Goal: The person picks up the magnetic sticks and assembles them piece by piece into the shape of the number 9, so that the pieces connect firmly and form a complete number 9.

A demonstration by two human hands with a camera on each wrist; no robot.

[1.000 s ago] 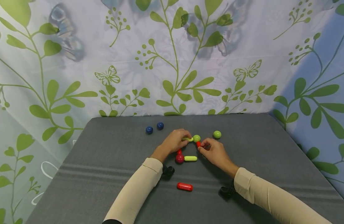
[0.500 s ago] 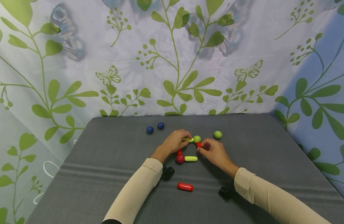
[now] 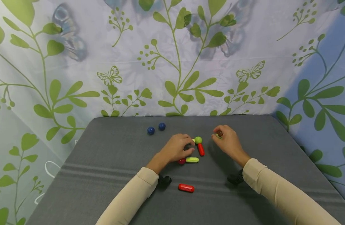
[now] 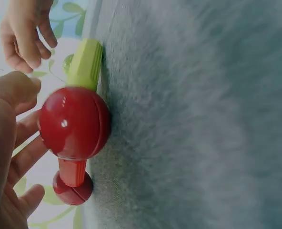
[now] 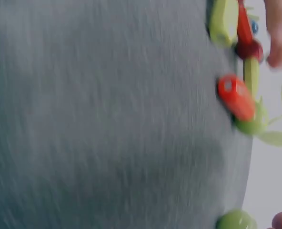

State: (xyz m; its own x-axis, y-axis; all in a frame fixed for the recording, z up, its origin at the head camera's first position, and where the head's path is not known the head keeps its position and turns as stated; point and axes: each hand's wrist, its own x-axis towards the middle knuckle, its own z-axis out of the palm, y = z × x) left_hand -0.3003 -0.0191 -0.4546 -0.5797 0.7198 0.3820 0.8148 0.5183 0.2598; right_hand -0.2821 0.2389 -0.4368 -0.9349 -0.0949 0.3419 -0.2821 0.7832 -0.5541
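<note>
My left hand (image 3: pixel 176 148) hovers over a chain of joined balls and rods, its fingers loosely bent around nothing. In the left wrist view a near red ball (image 4: pixel 72 123) joins a yellow-green rod (image 4: pixel 86 64) and a red rod (image 4: pixel 72 171), which meets a farther red ball (image 4: pixel 69 193). At the chain's far end, a green ball (image 3: pixel 198 140) bears another red rod (image 3: pixel 200 149), its other end free. My right hand (image 3: pixel 228 142) is over a loose green ball (image 5: pixel 236 220), which its fingers partly hide; the right wrist view shows the fingers apart from it.
Two blue balls (image 3: pixel 151 130) lie at the back left of the grey table (image 3: pixel 110 162). A loose red rod (image 3: pixel 186 187) lies in front of the chain. A leaf-patterned cloth (image 3: pixel 150 75) hangs behind the table's back edge.
My right hand has let go of the red rod at the green ball and moved right and back to the loose green ball. My left hand has released the far yellow-green rod and drawn slightly nearer.
</note>
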